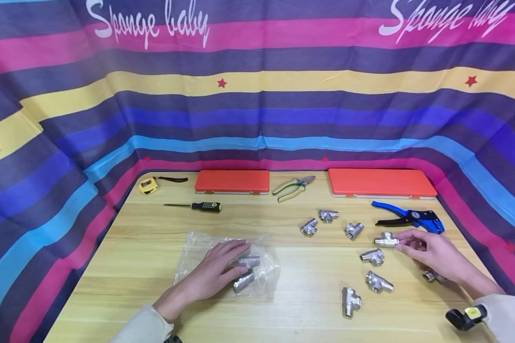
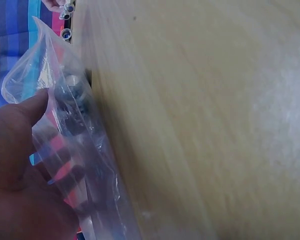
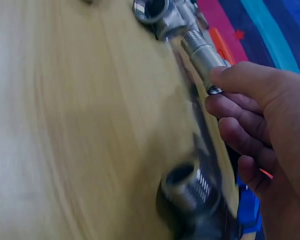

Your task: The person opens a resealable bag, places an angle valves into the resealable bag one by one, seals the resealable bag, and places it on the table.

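Several metal tee pipe fittings lie about the right half of the table. My right hand (image 1: 433,252) pinches one tee fitting (image 1: 385,239) by its end, between thumb and fingertips. In the right wrist view the gripped tee fitting (image 3: 206,59) shows a threaded end, and another fitting (image 3: 187,187) lies below the hand. My left hand (image 1: 212,274) rests with loose fingers on a clear plastic bag (image 1: 189,255), near two metal fittings (image 1: 243,282) in it. The left wrist view shows fingers through the clear film of the bag (image 2: 102,165).
At the back stand two red cases (image 1: 231,181), (image 1: 382,183), with pliers (image 1: 295,187) between them. A tape measure (image 1: 149,185) and a screwdriver (image 1: 205,206) lie at back left. Blue wire strippers (image 1: 414,217) lie behind my right hand. A striped cloth (image 1: 262,102) hangs around the table.
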{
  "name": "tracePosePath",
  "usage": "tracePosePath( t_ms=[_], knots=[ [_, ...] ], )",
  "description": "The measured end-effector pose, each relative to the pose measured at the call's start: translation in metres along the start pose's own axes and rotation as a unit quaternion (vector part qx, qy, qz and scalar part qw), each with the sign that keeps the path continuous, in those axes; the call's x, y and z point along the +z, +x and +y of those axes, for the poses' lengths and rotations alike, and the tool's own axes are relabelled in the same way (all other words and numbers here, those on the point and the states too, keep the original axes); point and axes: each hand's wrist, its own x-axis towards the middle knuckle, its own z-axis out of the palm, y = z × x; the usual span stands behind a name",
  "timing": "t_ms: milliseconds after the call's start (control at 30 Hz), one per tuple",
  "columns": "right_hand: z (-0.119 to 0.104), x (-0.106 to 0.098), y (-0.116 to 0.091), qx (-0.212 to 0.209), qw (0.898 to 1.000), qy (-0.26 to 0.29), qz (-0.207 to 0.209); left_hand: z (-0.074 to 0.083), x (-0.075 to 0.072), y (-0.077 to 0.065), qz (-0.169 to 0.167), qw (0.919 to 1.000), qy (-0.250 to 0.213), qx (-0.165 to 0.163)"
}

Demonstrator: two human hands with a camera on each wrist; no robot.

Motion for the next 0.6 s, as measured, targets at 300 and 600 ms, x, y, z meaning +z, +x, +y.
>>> tracePosePath(
  t_ms=[300, 600],
  knots=[
    [-0.053, 0.011, 0.021, -0.035, 0.998, 0.056, 0.015, 0.001, 0.000, 0.001, -0.002, 1.0000, 0.004, 0.001],
    [-0.122, 0.047, 0.055, -0.082, 0.990, 0.107, -0.034, 0.001, 0.000, 0.000, -0.002, 1.0000, 0.000, -0.006]
  ],
)
